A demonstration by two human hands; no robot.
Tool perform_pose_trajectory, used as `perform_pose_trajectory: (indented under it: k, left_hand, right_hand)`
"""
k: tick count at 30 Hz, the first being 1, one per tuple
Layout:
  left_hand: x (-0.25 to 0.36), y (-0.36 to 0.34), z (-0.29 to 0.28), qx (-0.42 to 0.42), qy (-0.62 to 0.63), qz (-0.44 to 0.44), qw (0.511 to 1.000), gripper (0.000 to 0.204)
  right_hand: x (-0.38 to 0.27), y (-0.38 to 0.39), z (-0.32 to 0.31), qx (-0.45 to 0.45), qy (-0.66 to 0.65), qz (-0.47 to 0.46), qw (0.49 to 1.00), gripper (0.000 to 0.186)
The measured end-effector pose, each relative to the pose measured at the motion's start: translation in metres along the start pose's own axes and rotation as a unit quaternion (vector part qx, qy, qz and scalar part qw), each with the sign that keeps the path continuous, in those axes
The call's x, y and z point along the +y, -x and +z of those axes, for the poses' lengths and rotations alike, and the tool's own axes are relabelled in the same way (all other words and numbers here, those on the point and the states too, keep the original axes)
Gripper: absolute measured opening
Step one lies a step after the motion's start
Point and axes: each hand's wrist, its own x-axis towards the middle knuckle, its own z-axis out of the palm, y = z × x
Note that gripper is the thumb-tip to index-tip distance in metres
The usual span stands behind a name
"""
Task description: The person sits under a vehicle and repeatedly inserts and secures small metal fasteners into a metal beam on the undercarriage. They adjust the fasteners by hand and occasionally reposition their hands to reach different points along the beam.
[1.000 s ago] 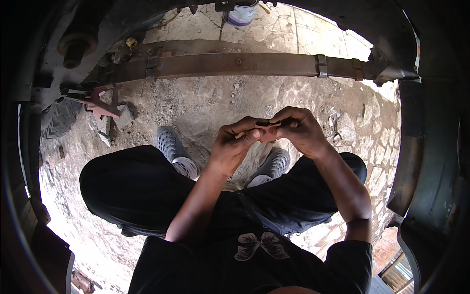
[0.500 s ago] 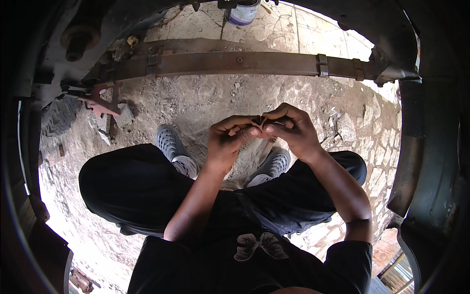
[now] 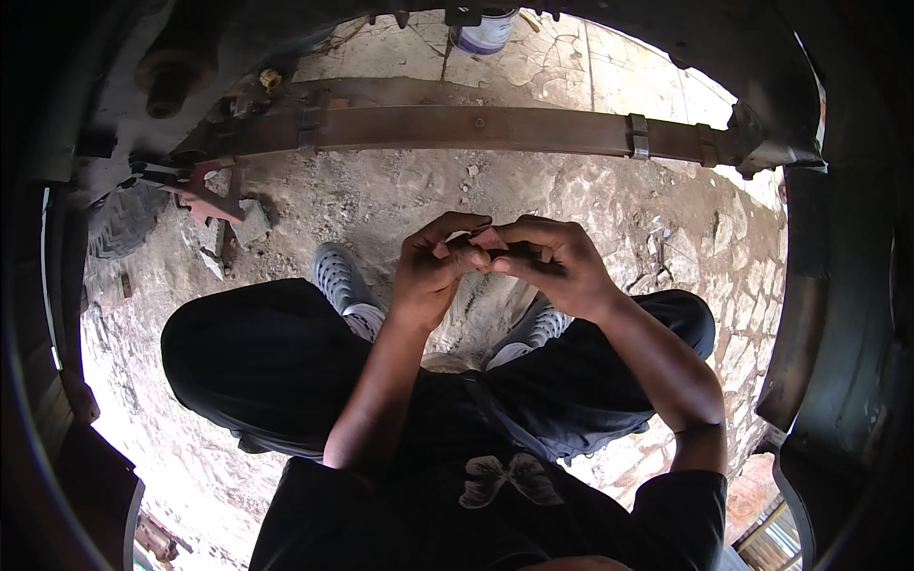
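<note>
A small folded reddish-brown sheet (image 3: 489, 238), which looks like sandpaper, is held up between my two hands above the ground, just in front of my feet. My left hand (image 3: 430, 271) pinches it from the left, thumb and fingers closed. From the right, my right hand (image 3: 566, 265) grips the sheet, with its thumb beneath and its curled fingers above. The fingertips of both hands nearly meet at the sheet, and the fingers cover much of it.
A rusty leaf spring (image 3: 428, 128) crosses ahead of my hands. At left stand a red jack stand (image 3: 211, 202), broken stones (image 3: 252, 224) and a tyre (image 3: 124, 224). Beyond the spring is a paint can (image 3: 484, 34). Dark vehicle panels (image 3: 833, 333) close in both sides.
The sheet has been turned, so a flat reddish face now shows where a folded V-shaped edge did. Both hands have shifted slightly left, and the fingers have changed their hold.
</note>
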Motion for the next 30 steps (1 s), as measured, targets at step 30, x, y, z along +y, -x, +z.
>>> perform_pose_trajectory:
  k: [30]
  left_hand:
    - [0.070, 0.015, -0.001, -0.132, -0.371, 0.106, 0.913, 0.033]
  right_hand:
    - [-0.010, -0.041, -0.011, -0.336, -0.326, 0.233, 0.852, 0.045]
